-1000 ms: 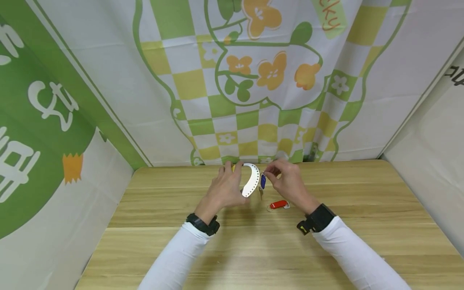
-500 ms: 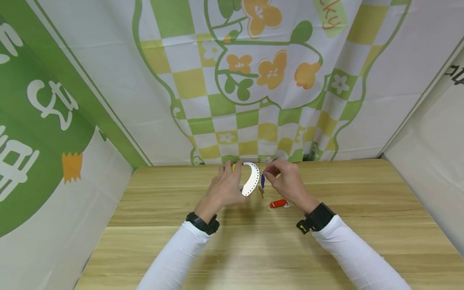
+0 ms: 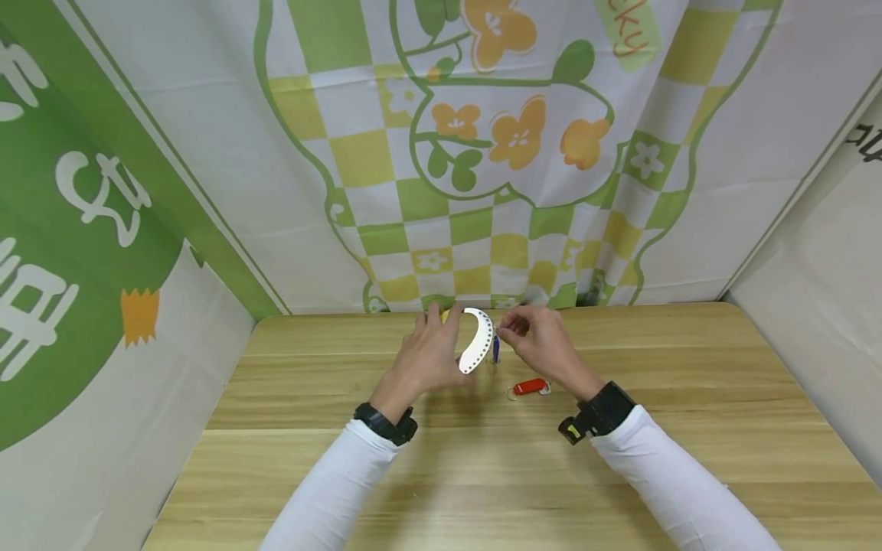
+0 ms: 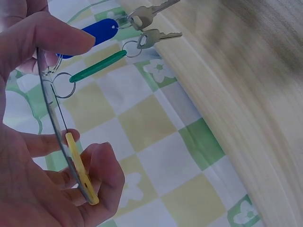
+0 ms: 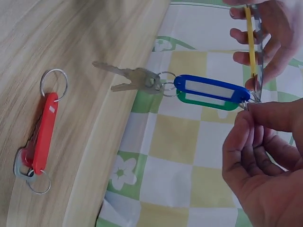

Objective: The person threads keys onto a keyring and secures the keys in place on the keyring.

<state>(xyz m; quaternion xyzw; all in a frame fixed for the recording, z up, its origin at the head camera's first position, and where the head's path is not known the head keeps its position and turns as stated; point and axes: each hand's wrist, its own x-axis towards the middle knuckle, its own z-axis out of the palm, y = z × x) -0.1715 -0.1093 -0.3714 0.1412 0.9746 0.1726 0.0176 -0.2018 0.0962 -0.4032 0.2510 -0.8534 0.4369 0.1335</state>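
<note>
Blue key tag (image 5: 210, 89) hangs long axis downward from the close-pinched grip of the right hand (image 3: 547, 348), just right of the white perforated plate (image 3: 485, 340) in the curled grip of the left hand (image 3: 430, 356), near the far edge of the surface (image 3: 475, 490)

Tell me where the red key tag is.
In the head view, the red key tag lies on the wooden table, right of centre, just below the right hand.
</note>
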